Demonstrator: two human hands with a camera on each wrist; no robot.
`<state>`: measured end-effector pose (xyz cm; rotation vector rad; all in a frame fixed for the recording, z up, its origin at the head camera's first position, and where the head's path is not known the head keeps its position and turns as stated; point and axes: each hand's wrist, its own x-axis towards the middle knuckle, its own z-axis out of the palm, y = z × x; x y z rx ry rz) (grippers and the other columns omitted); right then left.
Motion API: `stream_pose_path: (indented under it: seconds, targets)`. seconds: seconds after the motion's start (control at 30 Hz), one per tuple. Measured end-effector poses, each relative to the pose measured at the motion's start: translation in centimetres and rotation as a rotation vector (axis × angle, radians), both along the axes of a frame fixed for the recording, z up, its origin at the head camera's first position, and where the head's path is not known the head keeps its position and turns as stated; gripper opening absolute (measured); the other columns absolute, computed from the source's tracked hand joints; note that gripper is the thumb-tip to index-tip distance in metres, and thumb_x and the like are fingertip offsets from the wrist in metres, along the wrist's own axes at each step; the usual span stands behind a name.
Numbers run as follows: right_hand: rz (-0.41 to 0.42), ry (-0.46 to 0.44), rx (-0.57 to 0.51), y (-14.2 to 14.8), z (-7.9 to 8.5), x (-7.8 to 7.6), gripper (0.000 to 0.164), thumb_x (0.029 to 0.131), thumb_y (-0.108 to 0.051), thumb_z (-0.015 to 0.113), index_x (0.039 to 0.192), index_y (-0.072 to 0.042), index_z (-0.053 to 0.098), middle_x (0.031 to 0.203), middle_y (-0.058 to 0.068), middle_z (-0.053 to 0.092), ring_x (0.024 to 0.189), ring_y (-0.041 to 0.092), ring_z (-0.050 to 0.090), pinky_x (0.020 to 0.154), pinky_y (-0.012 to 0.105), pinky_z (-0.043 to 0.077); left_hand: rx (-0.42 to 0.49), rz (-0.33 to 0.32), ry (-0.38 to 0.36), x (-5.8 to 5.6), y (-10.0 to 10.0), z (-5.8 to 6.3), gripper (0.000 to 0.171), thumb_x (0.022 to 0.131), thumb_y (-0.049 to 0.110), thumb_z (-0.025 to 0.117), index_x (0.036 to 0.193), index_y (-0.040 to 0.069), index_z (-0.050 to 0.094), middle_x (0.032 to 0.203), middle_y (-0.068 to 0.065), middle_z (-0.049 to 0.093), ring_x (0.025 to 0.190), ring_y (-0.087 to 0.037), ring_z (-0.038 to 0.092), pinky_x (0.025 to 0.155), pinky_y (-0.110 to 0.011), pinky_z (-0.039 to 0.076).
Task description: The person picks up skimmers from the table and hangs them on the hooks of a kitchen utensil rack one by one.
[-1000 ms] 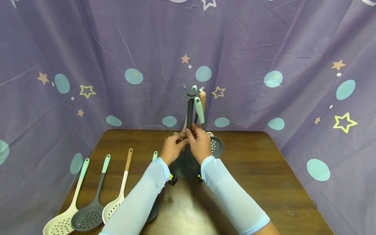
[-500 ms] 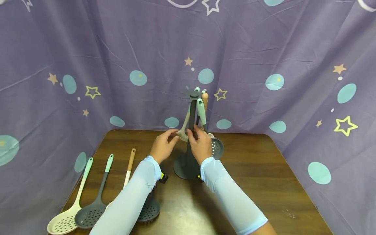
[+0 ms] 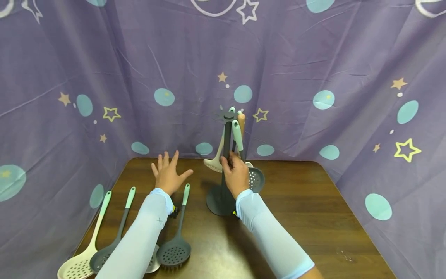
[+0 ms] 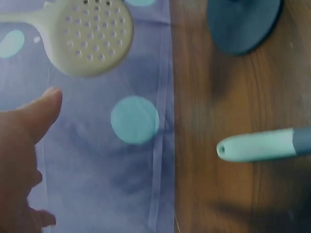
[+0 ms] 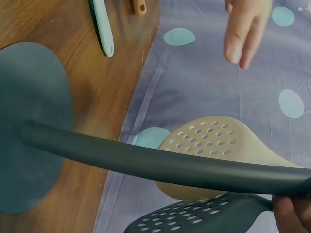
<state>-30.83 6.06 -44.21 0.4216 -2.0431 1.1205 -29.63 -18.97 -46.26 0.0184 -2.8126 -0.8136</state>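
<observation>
A dark utensil stand (image 3: 214, 202) with a round base and a slim post (image 5: 146, 161) stands upright at mid-table. My right hand (image 3: 237, 176) holds the post partway up, thumb on its near left side. Several utensils hang from the top. Among them are a cream skimmer (image 3: 213, 164) on the left and a grey skimmer (image 3: 256, 180) on the right, partly behind the right hand. My left hand (image 3: 168, 176) is apart from the stand, fingers spread, holding nothing. Right of its wrist, a grey skimmer with a mint handle (image 3: 174, 251) lies on the table.
At the table's left lie a cream skimmer (image 3: 79, 265) and another grey skimmer (image 3: 126, 212), the latter partly under my left sleeve. A pale skimmer head (image 3: 153, 263) peeks out past that sleeve. A purple patterned curtain (image 3: 285, 77) hangs behind the wooden table (image 3: 303, 217).
My left hand has let go of the stand and moved left, its fingers spreading. The right hand has stayed on the post. The hanging cream skimmer has come into full view.
</observation>
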Motion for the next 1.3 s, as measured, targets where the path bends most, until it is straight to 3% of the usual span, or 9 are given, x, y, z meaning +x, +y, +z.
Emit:
stream_pose_path:
  seconds: [0.13, 0.33, 0.47, 1.1, 1.3]
  targets:
    - [-0.005, -0.006, 0.011, -0.1, -0.2, 0.1, 0.019, 0.102, -0.023, 0.068, 0.106, -0.005, 0.071, 0.089, 0.009, 0.076, 0.076, 0.026, 0.073, 0.066, 0.044, 0.059, -0.036, 0.023, -0.064, 0.2, -1.1, -1.0, 0.113, 0.09, 0.066, 0.069, 0.168, 0.015, 0.005, 0.167, -0.029, -0.018, 0.153, -0.044, -0.024, 0.116, -0.072, -0.017]
    - [-0.015, -0.012, 0.017, -0.2, -0.1, 0.2, 0.02, 0.103, -0.025, 0.067, 0.103, -0.006, 0.07, 0.086, 0.01, 0.075, 0.074, 0.028, 0.072, 0.064, 0.046, 0.058, -0.035, 0.108, -0.104, 0.6, -2.1, -2.1, 0.123, 0.089, 0.069, 0.068, 0.165, 0.018, -0.013, 0.164, -0.027, -0.026, 0.152, -0.045, -0.027, 0.115, -0.075, -0.013]
    - [-0.045, -0.02, 0.037, -0.3, -0.4, 0.2, 0.021, 0.103, -0.027, 0.066, 0.102, -0.007, 0.069, 0.085, 0.011, 0.074, 0.075, 0.031, 0.072, 0.064, 0.049, 0.057, -0.032, 0.128, -0.153, 0.7, -2.7, -2.8, 0.133, 0.082, 0.078, 0.067, 0.164, 0.017, -0.017, 0.164, -0.028, -0.027, 0.151, -0.045, -0.028, 0.114, -0.076, -0.015]
    - [-0.048, 0.007, 0.046, -0.5, -0.4, -0.1, 0.023, 0.104, -0.03, 0.065, 0.098, -0.008, 0.067, 0.084, 0.011, 0.071, 0.076, 0.031, 0.07, 0.067, 0.049, 0.056, -0.076, 0.114, -0.243, 0.7, -3.2, -4.6, 0.13, 0.079, 0.085, 0.062, 0.167, 0.009, 0.004, 0.165, -0.034, -0.017, 0.152, -0.051, -0.02, 0.114, -0.077, -0.013]
    - [-0.065, 0.014, 0.049, -0.5, -0.9, 0.0, 0.021, 0.104, -0.029, 0.065, 0.101, -0.008, 0.067, 0.085, 0.011, 0.071, 0.077, 0.032, 0.07, 0.067, 0.05, 0.056, -0.037, 0.078, -0.286, 1.2, -2.5, -5.1, 0.123, 0.084, 0.076, 0.067, 0.166, 0.006, 0.008, 0.165, -0.034, -0.015, 0.152, -0.053, -0.017, 0.118, -0.076, 0.007]
